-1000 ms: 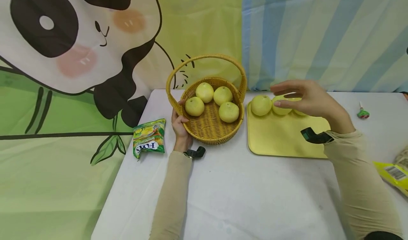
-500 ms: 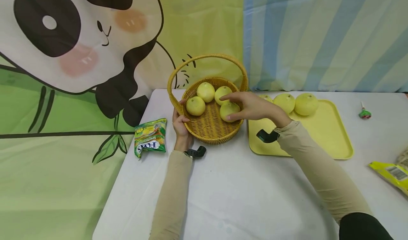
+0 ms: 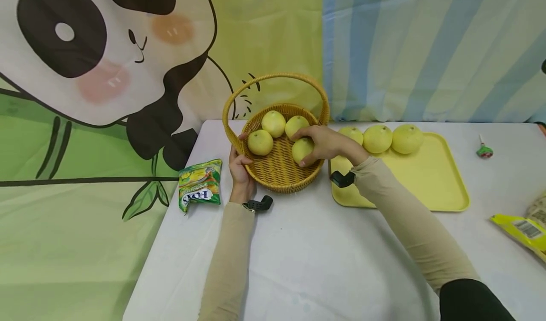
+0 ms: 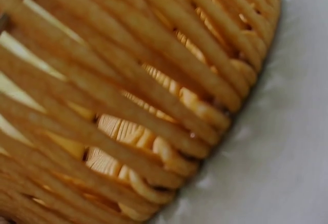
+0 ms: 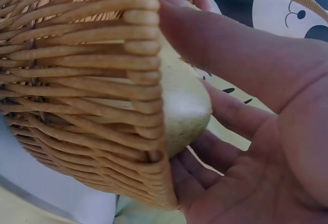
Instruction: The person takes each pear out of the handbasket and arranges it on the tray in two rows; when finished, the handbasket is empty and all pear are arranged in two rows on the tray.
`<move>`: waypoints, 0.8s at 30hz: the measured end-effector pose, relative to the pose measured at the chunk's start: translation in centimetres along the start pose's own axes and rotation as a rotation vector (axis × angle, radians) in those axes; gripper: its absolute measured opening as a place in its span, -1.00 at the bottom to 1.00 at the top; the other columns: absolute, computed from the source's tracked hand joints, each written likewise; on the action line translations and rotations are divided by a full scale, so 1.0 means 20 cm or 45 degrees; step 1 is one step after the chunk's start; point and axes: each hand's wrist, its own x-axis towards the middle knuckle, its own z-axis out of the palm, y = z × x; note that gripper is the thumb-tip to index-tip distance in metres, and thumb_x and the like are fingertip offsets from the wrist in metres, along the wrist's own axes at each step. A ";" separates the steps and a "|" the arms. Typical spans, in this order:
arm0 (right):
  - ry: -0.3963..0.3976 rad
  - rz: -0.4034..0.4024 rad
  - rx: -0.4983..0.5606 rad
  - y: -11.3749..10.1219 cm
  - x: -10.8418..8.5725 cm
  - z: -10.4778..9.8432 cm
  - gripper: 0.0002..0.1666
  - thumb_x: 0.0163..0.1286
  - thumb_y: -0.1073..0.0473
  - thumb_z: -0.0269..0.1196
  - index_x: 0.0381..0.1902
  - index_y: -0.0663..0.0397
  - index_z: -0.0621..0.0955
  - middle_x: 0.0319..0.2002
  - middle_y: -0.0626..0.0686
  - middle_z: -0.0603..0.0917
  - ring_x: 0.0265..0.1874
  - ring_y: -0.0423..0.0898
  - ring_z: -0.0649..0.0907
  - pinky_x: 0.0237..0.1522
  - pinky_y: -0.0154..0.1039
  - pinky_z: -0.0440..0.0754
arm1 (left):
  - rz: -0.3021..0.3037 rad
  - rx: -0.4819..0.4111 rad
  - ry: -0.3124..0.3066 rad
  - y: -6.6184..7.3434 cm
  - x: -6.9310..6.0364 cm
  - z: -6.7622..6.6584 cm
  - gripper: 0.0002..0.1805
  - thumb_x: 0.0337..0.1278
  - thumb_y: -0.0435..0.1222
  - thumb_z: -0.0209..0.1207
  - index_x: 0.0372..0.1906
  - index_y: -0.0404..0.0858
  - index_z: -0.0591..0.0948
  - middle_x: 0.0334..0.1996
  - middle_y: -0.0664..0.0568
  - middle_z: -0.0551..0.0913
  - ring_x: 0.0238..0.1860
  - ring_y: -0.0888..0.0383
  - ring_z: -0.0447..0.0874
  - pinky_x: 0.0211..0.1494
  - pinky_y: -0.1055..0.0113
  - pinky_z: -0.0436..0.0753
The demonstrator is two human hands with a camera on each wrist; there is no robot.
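Note:
A round wicker basket (image 3: pixel 286 186) with a tall arched handle holds several pale yellow-green grapefruit (image 3: pixel 260 142). My left hand (image 3: pixel 240 171) grips the basket's left side, thumb at the rim and fingers behind the wall. In the left wrist view only the woven basket wall (image 4: pixel 154 101) and white cloth show. My right hand (image 3: pixel 326 143) reaches over the basket's right rim, thumb and fingers curled round the front right grapefruit (image 3: pixel 301 151). From the right wrist, this grapefruit (image 5: pixel 184 103) sits inside the rim between thumb and fingers, partly hidden by the weave.
To the right lies a yellow tray (image 3: pixel 426 183) with three grapefruit (image 3: pixel 377 138) along its back edge. A green snack packet (image 3: pixel 200 184) lies left of the basket. Farther right are a lollipop (image 3: pixel 484 150) and a yellow bag (image 3: pixel 522 228). A printed curtain (image 3: pixel 384 50) hangs behind.
My right hand has moved left from above the tray to the basket and closed round the front right grapefruit. My left hand keeps its hold on the basket.

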 end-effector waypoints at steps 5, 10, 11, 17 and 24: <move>-0.019 0.024 -0.005 0.00 0.04 0.01 -0.16 0.17 0.15 0.60 0.42 0.02 0.58 0.42 0.18 0.56 0.41 0.19 0.50 0.43 0.15 0.44 | 0.006 0.012 -0.008 0.00 0.00 -0.01 -0.14 -0.14 -0.54 -0.19 0.46 -0.24 0.43 0.55 0.06 0.34 0.49 0.11 0.32 0.39 0.26 0.36; -0.103 0.031 0.008 -0.02 0.09 0.04 -0.13 0.15 0.23 0.60 0.44 0.08 0.56 0.42 0.14 0.59 0.45 0.16 0.48 0.47 0.11 0.41 | 0.005 0.017 0.003 0.00 0.00 0.00 -0.17 -0.14 -0.55 -0.19 0.40 -0.19 0.49 0.55 0.07 0.36 0.52 0.12 0.31 0.41 0.28 0.34; -0.138 0.034 0.015 -0.02 0.10 0.05 -0.12 0.16 0.23 0.60 0.45 0.10 0.55 0.42 0.14 0.58 0.47 0.16 0.47 0.49 0.11 0.40 | 0.006 0.020 0.004 0.00 0.00 0.00 -0.17 -0.14 -0.55 -0.19 0.40 -0.19 0.49 0.55 0.07 0.36 0.52 0.12 0.31 0.41 0.28 0.33; -0.244 0.080 0.024 -0.02 0.15 0.08 -0.19 0.18 0.13 0.62 0.37 0.10 0.59 0.38 0.17 0.56 0.41 0.15 0.48 0.47 0.11 0.41 | 0.010 0.017 0.010 -0.01 0.00 0.00 -0.19 -0.11 -0.56 -0.20 0.39 -0.19 0.50 0.53 0.06 0.37 0.52 0.12 0.31 0.42 0.29 0.34; -0.148 0.097 0.094 -0.03 0.16 0.08 -0.22 0.05 0.07 0.69 0.22 0.10 0.63 0.34 0.12 0.60 0.33 0.07 0.52 0.45 0.07 0.42 | 0.017 -0.001 0.006 -0.01 0.00 -0.01 -0.20 -0.09 -0.58 -0.20 0.37 -0.17 0.52 0.53 0.07 0.39 0.55 0.13 0.30 0.44 0.30 0.33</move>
